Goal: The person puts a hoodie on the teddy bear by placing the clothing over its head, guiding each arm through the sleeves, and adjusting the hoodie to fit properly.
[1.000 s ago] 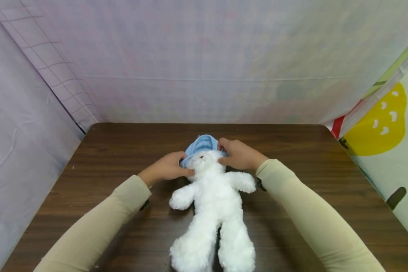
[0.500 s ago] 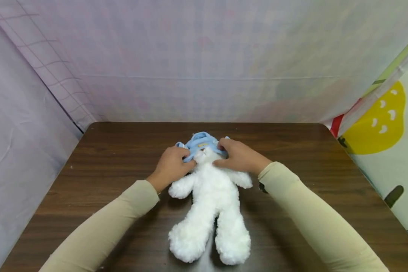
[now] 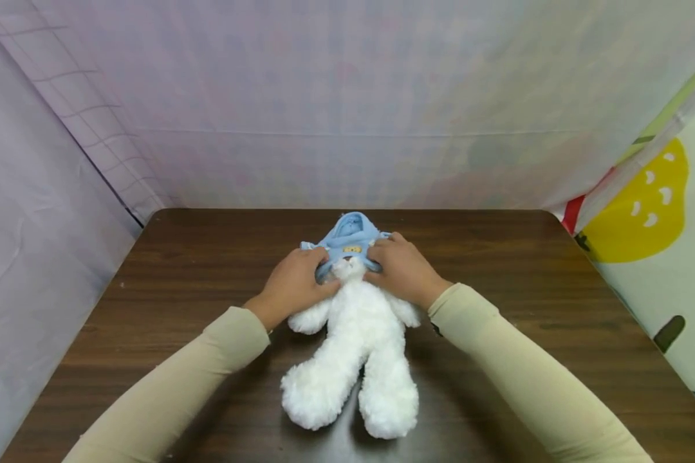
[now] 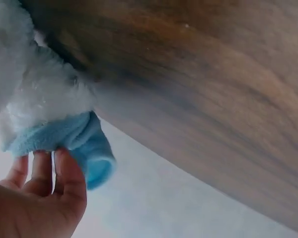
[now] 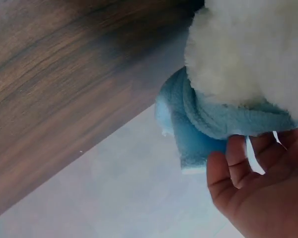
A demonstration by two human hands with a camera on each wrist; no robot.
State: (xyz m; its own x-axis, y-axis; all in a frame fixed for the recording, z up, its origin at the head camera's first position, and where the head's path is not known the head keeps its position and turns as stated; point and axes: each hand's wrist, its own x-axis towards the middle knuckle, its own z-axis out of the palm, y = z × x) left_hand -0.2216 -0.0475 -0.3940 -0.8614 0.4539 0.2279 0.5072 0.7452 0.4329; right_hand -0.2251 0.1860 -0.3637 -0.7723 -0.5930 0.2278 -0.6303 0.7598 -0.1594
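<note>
A white fluffy stuffed toy point(image 3: 359, 321) lies on its back, legs toward me. Around the top of its head is a small light-blue garment point(image 3: 347, 241) with a yellow patch and short sleeves. Only the muzzle shows below the hem; the eyes and ears are covered. At the garment's left edge my left hand point(image 3: 295, 283) grips the hem, thumb against the toy. My right hand point(image 3: 405, 270) grips the opposite edge in the same way. Both wrist views show curled fingers under the blue cloth point(image 4: 64, 134), with white fur point(image 5: 238, 59) inside the opening.
The toy lies on a dark brown wooden table point(image 3: 197, 257). A pale printed curtain point(image 3: 347, 116) hangs behind the far edge, with a white one point(image 3: 46, 212) at the left. A cloth with a yellow shape point(image 3: 643, 206) hangs at the right.
The garment has come lower over the toy's head, and its patched front now faces up. Both hands have closed in toward the neck, and the toy has shifted slightly away from me.
</note>
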